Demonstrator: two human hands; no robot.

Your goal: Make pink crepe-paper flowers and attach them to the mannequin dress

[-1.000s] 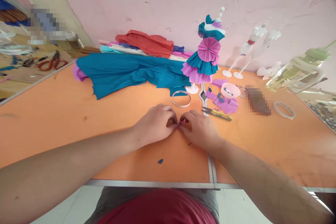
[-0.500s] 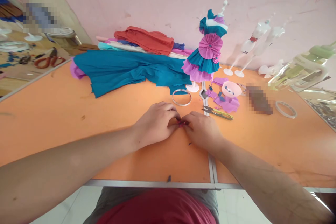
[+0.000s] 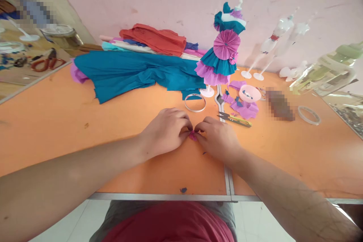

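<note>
A small crumpled piece of pink crepe paper [image 3: 193, 135] sits between my fingertips, just over the orange table. My left hand [image 3: 169, 128] pinches its left side with thumb and fingers. Opposite it, my right hand [image 3: 217, 136] is closed on the right side. Part of the piece is hidden behind the fingers. Beyond my hands lies a roll of clear tape [image 3: 195, 110], seen as a ring. Yellow-handled thread snips [image 3: 235, 120] rest to the right of it. A miniature dress form [image 3: 224, 45] wears a teal and pink pleated paper dress with a round rosette.
Teal crepe paper [image 3: 136, 73] spreads across the back left, below a folded red stack [image 3: 153, 39]. At right are a pink bowl [image 3: 249, 93], purple scraps [image 3: 246, 109], another tape roll [image 3: 309, 115] and a clear jug [image 3: 320, 68]. Orange-handled pliers [image 3: 47, 62] lie far left.
More of the pink piece shows below my fingertips now. Both hands have stayed close together, with small finger shifts. The whole view has moved slightly.
</note>
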